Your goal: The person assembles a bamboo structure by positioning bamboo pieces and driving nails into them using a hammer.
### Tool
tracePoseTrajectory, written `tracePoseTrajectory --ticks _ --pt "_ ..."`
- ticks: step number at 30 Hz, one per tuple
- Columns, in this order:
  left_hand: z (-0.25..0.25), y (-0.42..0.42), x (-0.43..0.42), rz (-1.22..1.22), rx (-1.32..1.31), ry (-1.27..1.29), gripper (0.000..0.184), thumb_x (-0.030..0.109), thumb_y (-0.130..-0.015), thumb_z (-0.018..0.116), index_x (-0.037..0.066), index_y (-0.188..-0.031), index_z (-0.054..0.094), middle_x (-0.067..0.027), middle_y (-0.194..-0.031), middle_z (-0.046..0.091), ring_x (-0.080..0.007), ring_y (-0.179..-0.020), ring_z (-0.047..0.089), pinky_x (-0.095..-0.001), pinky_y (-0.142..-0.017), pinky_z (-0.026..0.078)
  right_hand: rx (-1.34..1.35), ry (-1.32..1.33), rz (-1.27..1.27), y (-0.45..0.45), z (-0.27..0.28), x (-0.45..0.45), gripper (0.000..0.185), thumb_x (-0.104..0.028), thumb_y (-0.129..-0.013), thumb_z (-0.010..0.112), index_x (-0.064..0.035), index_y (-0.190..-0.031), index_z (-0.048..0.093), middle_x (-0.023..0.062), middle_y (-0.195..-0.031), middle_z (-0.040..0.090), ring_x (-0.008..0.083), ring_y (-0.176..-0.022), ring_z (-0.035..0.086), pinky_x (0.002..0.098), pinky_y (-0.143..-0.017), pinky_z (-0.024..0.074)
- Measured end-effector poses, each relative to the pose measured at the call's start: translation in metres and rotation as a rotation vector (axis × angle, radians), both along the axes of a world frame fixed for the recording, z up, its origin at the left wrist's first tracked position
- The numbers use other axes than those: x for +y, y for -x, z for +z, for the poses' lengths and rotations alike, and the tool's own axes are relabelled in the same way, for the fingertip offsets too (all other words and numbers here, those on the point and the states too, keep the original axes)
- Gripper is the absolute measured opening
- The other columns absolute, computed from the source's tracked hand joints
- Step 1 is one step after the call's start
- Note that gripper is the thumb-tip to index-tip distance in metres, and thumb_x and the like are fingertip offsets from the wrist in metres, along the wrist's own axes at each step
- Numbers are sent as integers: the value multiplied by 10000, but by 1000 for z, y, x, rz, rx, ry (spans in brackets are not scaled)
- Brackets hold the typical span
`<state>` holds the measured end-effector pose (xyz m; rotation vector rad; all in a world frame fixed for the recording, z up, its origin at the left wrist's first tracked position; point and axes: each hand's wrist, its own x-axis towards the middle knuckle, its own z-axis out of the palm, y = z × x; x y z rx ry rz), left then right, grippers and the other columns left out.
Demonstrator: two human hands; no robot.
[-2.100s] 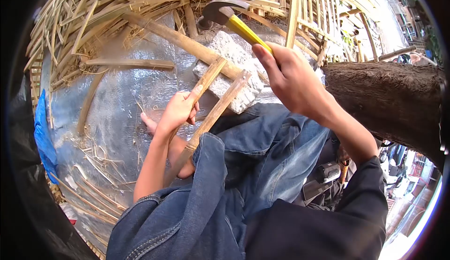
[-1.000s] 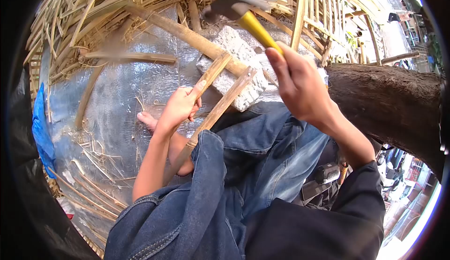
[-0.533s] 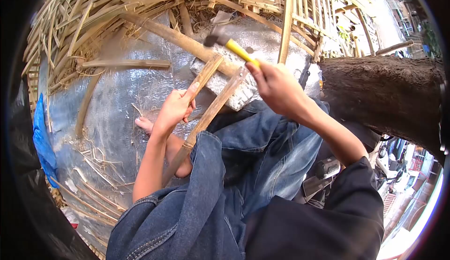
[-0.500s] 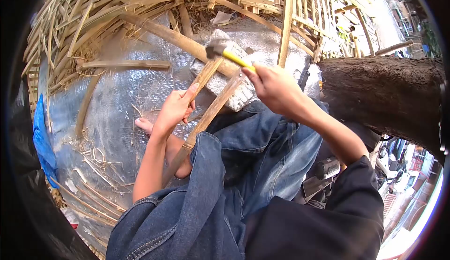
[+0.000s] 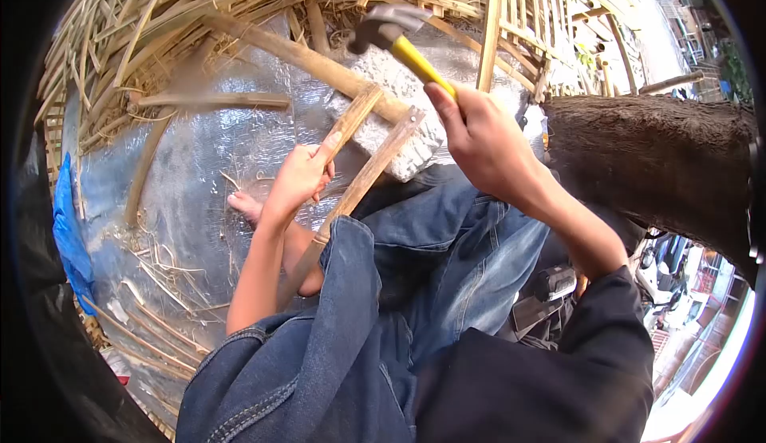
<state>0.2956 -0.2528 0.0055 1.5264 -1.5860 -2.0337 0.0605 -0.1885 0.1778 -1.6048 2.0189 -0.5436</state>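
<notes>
My right hand [image 5: 495,144] grips the yellow handle of a claw hammer [image 5: 419,64], whose metal head is up above the pale concrete block [image 5: 419,156]. In my left hand [image 5: 299,178] is a short bamboo piece [image 5: 353,120], its upper end resting on a bamboo pole [image 5: 295,56] that lies across the block. A second bamboo strip [image 5: 371,173] slants from the pole's near end down past my knee, with small dark nail-like spots at its top. The hammer is apart from all the bamboo.
Split bamboo [image 5: 159,36] is heaped at the back left, near a slatted bamboo frame [image 5: 550,20]. A thick tree trunk [image 5: 646,156] lies to the right. Shavings [image 5: 163,275] and a blue sheet [image 5: 70,235] are on the left, over silvery floor sheeting [image 5: 191,164].
The hammer has risen away from the upper end of the held bamboo piece, and my right hand has moved slightly right. My left hand stays nearly in place with its bamboo.
</notes>
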Motion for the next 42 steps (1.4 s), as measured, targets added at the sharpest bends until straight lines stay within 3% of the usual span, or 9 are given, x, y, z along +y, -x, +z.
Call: tracePoseTrajectory --ticks 8,14,18,24,31,32,35,37,42 --pt "6 7 -8 8 11 20 628 586 -996 508 48 -674 539 39 -488 414 -57 -394 370 -249 -368 358 170 52 178 10 -43 -2 401 -324 -1055 483 21 -864 560 245 -646 585 431 -574 569 512 -571 435" --pt "4 5 -7 17 0 6 631 596 -988 519 53 -668 538 43 -475 405 -55 -384 362 -251 -359 346 -257 443 81 0 -5 11 214 -146 -1039 512 10 -905 570 164 -543 495 313 -449 494 410 -464 380" --pt "-4 8 -21 -1 77 52 624 558 -1003 514 45 -651 574 16 -494 463 -67 -384 415 -257 -351 356 215 35 153 16 -64 3 367 -282 -1060 471 20 -894 599 225 -623 575 424 -565 575 486 -543 440" --pt "7 4 -7 11 18 46 624 549 -1001 522 45 -637 568 22 -486 449 -69 -399 413 -253 -359 362 -39 55 -65 -2 -21 10 405 -322 -1055 467 33 -908 596 255 -681 600 453 -661 606 522 -631 455" --pt "6 5 -5 13 27 18 618 579 -1001 508 49 -686 541 49 -484 403 -47 -400 350 -249 -371 315 -27 33 -17 1 -16 6 418 -329 -1071 458 30 -881 559 187 -653 555 314 -560 527 445 -555 408" --pt "4 4 -6 3 30 19 619 581 -1001 507 50 -684 540 47 -483 403 -47 -400 351 -249 -372 315 -87 125 -4 -1 6 5 387 -305 -1073 450 20 -895 563 220 -634 574 402 -559 559 488 -565 425" --pt "7 4 -9 -5 30 24 618 580 -999 510 53 -678 541 40 -481 403 -51 -395 354 -250 -371 319 -214 450 -31 -4 9 13 343 -242 -1066 489 30 -867 556 125 -548 475 170 -465 443 376 -465 356" --pt "4 4 -7 11 16 39 619 553 -998 531 36 -661 575 19 -478 443 -69 -382 397 -248 -354 346 143 -190 42 5 -49 13 472 -310 -1061 453 59 -800 587 244 -633 590 420 -553 590 506 -562 453" --pt "2 1 2 16 10 21 611 550 -1002 524 39 -670 561 16 -485 447 -75 -388 401 -251 -372 368 12 68 -146 1 -30 14 544 -398 -1060 479 60 -776 551 208 -576 489 286 -517 461 454 -547 386"
